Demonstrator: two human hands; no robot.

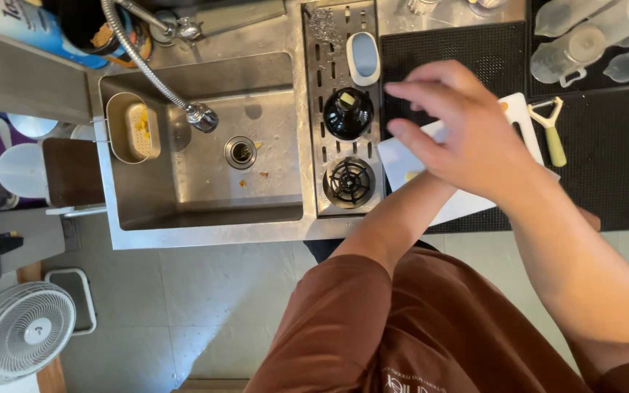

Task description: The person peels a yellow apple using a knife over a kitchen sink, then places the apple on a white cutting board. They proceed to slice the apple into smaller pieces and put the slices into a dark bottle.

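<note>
Right hand [467,135]: spread open, palm down, fingers loosely extended toward the left, hovering over the white cutting board [402,156]; it holds nothing visible. Left hand: hidden beneath the right hand and forearm, so its state cannot be told; only the left forearm [394,218] shows, crossing under the right arm toward the board. The cutting board lies on a black ribbed mat [620,167] on the counter, just right of the sink unit, and a small yellowish scrap [410,175] rests on its bare left part. Right of the board, on the mat, lies a pale green peeler [552,131]. Left of the board, a perforated steel strip [343,109] carries a round black object [348,113], a circular black rinser [349,181] near the viewer, and a blue-and-white oval holder [363,57] farther away. Beyond it, the steel sink [205,211] holds a drain [240,152] and a spring-necked faucet [202,116]. Clear plastic bottles [584,44] lie at far right. A white fan [17,331] stands on the floor at near left.
</note>
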